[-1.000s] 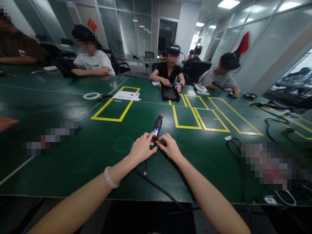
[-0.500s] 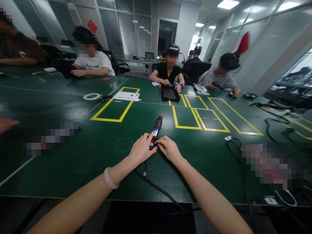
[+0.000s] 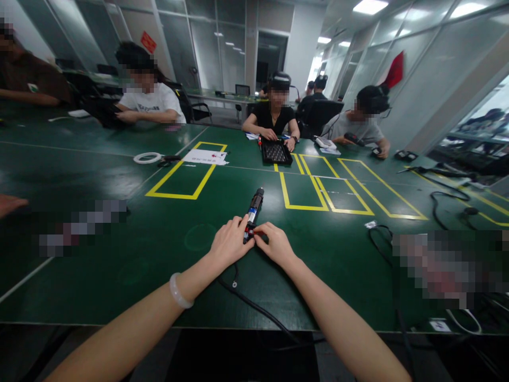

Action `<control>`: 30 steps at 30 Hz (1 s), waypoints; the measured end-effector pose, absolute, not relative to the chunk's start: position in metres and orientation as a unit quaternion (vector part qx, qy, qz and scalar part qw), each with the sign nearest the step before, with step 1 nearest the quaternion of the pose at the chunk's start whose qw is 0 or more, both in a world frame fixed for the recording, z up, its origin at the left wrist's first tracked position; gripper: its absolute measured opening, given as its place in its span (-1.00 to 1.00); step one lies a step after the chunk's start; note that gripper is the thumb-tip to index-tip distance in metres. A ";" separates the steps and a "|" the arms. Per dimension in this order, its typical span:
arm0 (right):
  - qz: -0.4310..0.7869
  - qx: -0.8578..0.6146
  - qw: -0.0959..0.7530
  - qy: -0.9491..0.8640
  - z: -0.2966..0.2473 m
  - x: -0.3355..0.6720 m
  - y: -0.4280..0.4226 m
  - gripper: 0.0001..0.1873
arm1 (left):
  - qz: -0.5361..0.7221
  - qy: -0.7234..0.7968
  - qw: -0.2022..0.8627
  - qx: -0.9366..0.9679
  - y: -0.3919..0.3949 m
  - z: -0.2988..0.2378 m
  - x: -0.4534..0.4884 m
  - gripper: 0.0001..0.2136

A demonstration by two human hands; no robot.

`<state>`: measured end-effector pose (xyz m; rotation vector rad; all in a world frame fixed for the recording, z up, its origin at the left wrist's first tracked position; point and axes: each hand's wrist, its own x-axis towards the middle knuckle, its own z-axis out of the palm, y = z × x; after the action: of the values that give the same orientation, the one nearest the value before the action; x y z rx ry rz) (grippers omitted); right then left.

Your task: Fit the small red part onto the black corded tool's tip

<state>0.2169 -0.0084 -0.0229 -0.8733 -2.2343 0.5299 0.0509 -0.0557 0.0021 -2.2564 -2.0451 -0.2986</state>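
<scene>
Two bare hands meet over an electric screwdriver (image 3: 254,208) lying flat on a green work table (image 3: 131,265), a little toward the near edge at its middle. The tool's tip points away toward the far side. The left hand (image 3: 229,245), a pale bangle (image 3: 180,291) on its wrist, and the right hand (image 3: 277,246) close on the tool's near end. Their fingertips are drawn narrow and pinch around a small red part there. With the body resting on the table, the surface appears to bear its weight, leaving both sets of fingers free for fine work on the end. A black cable (image 3: 254,307) trails from under the hands toward the near edge, slack enough not to tug. Beyond the tip, yellow taped rectangles (image 3: 186,178) mark bays on the table. Farther off are a black compartment tray (image 3: 276,153), a sheet of paper (image 3: 207,156) and a white ring (image 3: 148,157) to its left. Other people sit along the far side with their own hands at separate items.
</scene>
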 end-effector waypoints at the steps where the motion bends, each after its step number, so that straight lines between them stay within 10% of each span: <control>1: 0.205 -0.333 0.335 -0.857 -0.022 0.216 -0.009 -0.86 | -0.093 -0.673 0.047 -0.733 -0.055 0.003 0.051 -0.46; 30: 0.239 -0.343 0.333 -0.845 -0.026 0.230 0.004 -0.84 | -0.030 -0.809 0.031 -0.587 -0.013 0.009 -0.087 -0.34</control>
<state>0.2299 0.0039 -0.0261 -0.8961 -2.2066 0.6236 -0.0870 -0.0131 0.0095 -1.8079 -2.4920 -0.0926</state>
